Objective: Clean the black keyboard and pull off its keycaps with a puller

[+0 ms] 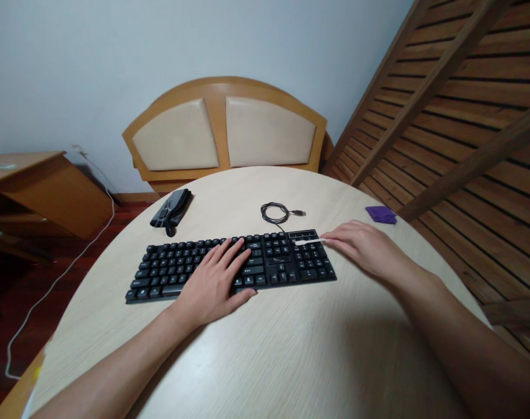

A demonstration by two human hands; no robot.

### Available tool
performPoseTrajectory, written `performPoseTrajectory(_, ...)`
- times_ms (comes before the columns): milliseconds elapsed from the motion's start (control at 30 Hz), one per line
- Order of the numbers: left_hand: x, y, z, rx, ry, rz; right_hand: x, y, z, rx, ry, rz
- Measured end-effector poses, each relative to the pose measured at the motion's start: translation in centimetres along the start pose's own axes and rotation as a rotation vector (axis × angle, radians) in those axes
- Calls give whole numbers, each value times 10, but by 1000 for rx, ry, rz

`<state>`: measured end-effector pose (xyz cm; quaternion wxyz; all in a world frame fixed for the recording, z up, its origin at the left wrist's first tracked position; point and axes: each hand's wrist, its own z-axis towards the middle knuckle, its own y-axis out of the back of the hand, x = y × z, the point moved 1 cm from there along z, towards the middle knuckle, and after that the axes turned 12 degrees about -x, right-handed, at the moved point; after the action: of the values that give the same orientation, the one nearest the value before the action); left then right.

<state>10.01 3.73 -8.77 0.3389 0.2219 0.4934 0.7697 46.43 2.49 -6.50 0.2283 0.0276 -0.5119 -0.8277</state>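
Observation:
A black keyboard point(169, 272) lies across the round table. My left hand point(212, 289) rests flat over its middle, fingers spread on the keys and thumb stretched toward the near edge. At the number pad's upper end, my right hand point(363, 247) pinches a slim white brush-like stick point(308, 241). The stick's wider head points left and is over or touching the top keys; I cannot tell which, and its far end is hidden by my fingers. Beyond the keyboard, its black cable point(274, 213) is coiled, with the USB plug lying to the right.
A dark folded pouch-like item point(173, 209) with a strap sits at the table's point(265, 355) back left. A purple folded cloth point(381, 214) is at the right edge. Behind stands a padded wooden headboard point(223, 128); slatted wood point(457, 157) rises at right.

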Motion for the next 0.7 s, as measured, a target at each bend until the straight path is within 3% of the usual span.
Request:
performPoseTrajectory(400, 0, 0, 0, -2, 0, -6, -17, 19, -9, 111, -129, -204)
performPoseTrajectory(700, 0, 0, 1, -12, 7, -23, 2, 25, -5, 76, -254, -200)
